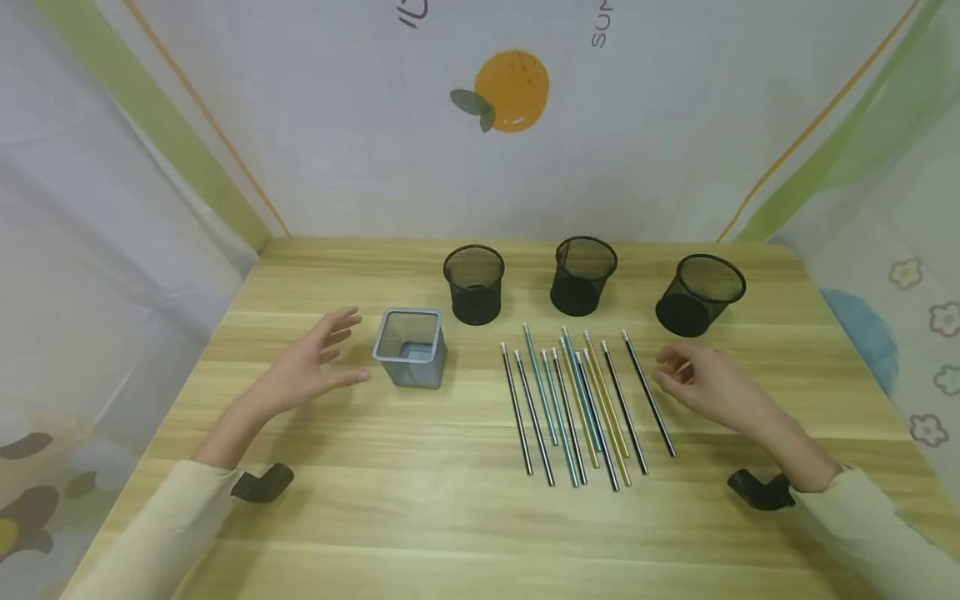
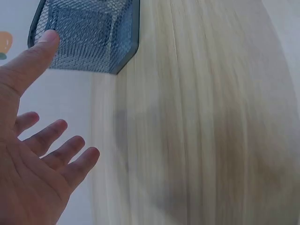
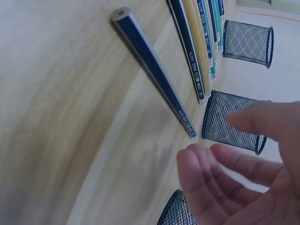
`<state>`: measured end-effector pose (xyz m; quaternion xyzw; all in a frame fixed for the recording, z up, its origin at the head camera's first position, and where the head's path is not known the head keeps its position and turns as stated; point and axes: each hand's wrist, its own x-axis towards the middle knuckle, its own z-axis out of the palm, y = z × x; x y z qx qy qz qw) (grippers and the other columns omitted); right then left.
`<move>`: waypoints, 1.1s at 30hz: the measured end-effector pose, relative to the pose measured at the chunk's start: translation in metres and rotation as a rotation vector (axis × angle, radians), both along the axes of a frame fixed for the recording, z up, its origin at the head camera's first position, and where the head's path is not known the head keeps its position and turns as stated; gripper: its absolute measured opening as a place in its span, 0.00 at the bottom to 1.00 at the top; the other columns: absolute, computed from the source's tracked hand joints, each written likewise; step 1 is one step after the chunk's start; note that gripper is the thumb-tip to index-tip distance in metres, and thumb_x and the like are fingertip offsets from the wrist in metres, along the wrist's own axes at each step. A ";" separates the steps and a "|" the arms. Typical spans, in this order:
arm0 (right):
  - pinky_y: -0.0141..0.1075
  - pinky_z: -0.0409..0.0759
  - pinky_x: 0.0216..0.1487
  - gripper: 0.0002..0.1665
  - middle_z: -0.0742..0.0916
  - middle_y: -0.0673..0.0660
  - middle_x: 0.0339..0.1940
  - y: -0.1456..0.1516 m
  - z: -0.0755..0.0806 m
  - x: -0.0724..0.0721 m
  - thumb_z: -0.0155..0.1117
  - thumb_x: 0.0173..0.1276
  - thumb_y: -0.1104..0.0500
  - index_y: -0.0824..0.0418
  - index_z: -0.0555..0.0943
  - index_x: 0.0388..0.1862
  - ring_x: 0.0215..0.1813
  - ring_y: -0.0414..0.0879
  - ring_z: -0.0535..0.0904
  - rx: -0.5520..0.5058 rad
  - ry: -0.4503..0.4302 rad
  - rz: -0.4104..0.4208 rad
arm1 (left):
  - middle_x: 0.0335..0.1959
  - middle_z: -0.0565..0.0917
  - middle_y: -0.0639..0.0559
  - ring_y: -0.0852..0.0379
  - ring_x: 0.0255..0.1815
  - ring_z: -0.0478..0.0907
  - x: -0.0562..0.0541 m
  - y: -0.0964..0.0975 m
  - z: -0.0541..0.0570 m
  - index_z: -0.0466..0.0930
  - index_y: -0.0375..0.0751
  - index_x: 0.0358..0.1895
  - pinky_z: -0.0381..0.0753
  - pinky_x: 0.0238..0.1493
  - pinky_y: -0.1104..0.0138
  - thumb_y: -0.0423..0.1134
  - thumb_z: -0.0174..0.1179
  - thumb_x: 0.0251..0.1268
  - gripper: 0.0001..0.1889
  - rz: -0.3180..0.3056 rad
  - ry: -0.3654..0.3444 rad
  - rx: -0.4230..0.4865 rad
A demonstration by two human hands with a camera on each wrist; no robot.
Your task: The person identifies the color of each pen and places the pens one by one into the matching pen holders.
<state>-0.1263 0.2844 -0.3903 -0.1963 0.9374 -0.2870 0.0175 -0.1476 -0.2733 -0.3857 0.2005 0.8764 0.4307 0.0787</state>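
My left hand [image 1: 311, 367] hovers just left of a grey square mesh pen holder [image 1: 410, 375], fingers spread and holding nothing. In the left wrist view its thumb [image 2: 35, 58] lies across the view of the holder's mesh side; whether they touch I cannot tell. On the right, my right hand [image 1: 708, 383] is held beside the rightmost dark pencil [image 1: 648, 396], its fingers loosely bent with nothing between them. Several pencils in black, blue, teal and yellow [image 1: 592, 383] lie side by side on the table, white-tipped ends pointing away from me.
Three round black mesh pen holders stand along the back: one behind the grey holder [image 1: 476, 304], one in the middle [image 1: 577, 296], one at right [image 1: 684, 312]. The wooden table [image 1: 337, 517] meets a white printed curtain [image 1: 360, 150] at its far edge.
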 end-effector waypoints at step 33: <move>0.39 0.74 0.28 0.18 0.80 0.52 0.26 -0.020 -0.011 -0.016 0.75 0.63 0.55 0.66 0.78 0.34 0.26 0.45 0.73 0.072 -0.198 -0.108 | 0.73 0.63 0.34 0.31 0.72 0.62 -0.002 0.048 -0.020 0.54 0.32 0.76 0.69 0.68 0.44 0.22 0.70 0.61 0.43 0.005 -0.131 0.274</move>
